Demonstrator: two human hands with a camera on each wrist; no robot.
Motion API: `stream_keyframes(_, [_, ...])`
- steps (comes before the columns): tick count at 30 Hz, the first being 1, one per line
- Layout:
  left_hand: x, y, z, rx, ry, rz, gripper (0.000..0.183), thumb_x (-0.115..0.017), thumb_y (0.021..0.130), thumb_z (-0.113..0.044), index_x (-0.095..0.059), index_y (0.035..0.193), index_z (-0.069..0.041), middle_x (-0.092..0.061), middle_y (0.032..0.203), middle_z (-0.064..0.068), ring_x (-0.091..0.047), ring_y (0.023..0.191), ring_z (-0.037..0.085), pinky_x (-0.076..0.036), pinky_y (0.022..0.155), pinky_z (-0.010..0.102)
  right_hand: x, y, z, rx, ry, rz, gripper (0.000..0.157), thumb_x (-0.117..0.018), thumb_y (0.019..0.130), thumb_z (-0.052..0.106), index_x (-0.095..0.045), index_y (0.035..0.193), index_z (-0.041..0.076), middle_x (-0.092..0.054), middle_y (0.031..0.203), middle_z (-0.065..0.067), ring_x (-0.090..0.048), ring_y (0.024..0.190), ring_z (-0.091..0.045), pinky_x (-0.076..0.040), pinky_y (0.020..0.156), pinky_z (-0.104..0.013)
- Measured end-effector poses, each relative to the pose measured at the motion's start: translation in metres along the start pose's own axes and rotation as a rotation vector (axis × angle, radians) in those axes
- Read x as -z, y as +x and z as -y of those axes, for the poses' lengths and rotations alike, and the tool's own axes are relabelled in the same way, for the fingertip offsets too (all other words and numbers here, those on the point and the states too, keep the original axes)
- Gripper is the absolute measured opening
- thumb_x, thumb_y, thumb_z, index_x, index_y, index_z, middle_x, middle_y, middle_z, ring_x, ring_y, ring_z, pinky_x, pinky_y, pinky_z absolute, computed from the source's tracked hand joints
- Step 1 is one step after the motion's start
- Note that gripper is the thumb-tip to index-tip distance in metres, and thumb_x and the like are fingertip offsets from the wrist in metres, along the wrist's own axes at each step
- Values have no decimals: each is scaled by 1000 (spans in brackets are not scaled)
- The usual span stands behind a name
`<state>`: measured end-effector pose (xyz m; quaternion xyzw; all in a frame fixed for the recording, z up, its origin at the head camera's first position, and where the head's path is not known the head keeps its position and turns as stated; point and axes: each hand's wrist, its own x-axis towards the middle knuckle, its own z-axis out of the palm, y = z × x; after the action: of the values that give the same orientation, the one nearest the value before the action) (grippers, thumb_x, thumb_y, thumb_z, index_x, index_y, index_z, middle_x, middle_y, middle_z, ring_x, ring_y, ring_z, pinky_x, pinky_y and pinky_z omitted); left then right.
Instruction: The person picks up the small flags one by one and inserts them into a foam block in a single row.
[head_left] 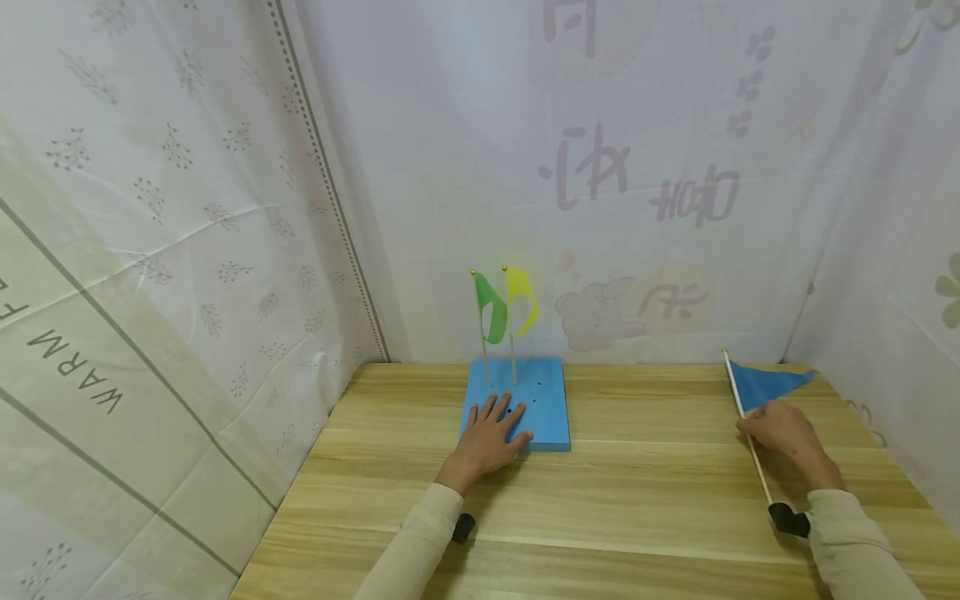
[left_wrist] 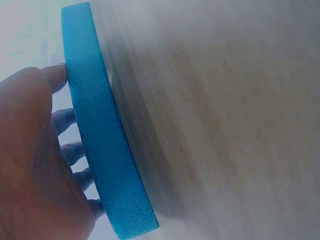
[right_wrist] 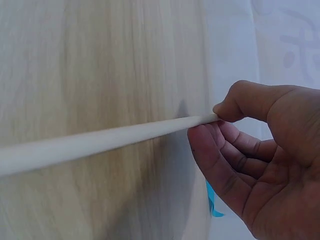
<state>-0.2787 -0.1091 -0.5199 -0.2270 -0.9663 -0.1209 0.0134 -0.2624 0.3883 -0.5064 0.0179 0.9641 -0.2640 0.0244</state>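
Observation:
A blue foam board point(head_left: 551, 425) with several small holes lies near the table's back edge. Two small flags stand in it, one green point(head_left: 492, 310) and one yellow point(head_left: 527, 302), on thin sticks. My left hand point(head_left: 487, 437) rests on the board's front left part with fingers spread; the left wrist view shows fingertips touching the board point(left_wrist: 100, 125) above its thick side. At the right, my right hand point(head_left: 786, 433) pinches the wooden stick point(right_wrist: 110, 140) of a blue triangular flag point(head_left: 765, 384) between thumb and fingers. That flag's cloth is mostly hidden in the right wrist view.
The wood-grain table point(head_left: 637, 500) stretches between the two hands. Patterned white curtains point(head_left: 450, 167) hang behind the table and along both sides. Black wrist cameras point(head_left: 789, 521) sit under the sleeves, close to the tabletop.

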Motion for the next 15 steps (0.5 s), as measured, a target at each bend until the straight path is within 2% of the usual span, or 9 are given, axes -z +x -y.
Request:
stream_keyframes(4, [0, 0, 0, 2, 4, -1, 62, -43, 101, -54, -36, 154, -23, -24, 163, 10, -19, 151, 38, -16, 118, 65, -1, 2, 5, 10, 6, -20, 40, -60, 89, 24, -53, 52, 11, -48, 48, 5, -47, 51, -15, -35, 52, -29])
stream_keyframes(9, [1, 0, 0, 1, 5, 7, 63, -41, 101, -55, -34, 154, -23, -22, 164, 10, -17, 151, 38, -15, 119, 64, -2, 5, 11, 16, 20, -13, 37, -61, 92, 26, -63, 60, 8, -58, 53, 4, -54, 54, -14, -40, 55, -29])
stream_keyframes(15, [1, -1, 0, 5, -2, 16, 63, -39, 101, -56, -32, 155, -25, -20, 164, 8, -15, 152, 36, -14, 120, 63, -4, 7, 19, 47, 58, -36, 35, -60, 92, 23, -61, 61, 7, -61, 55, 1, -57, 54, -15, -41, 57, -29])
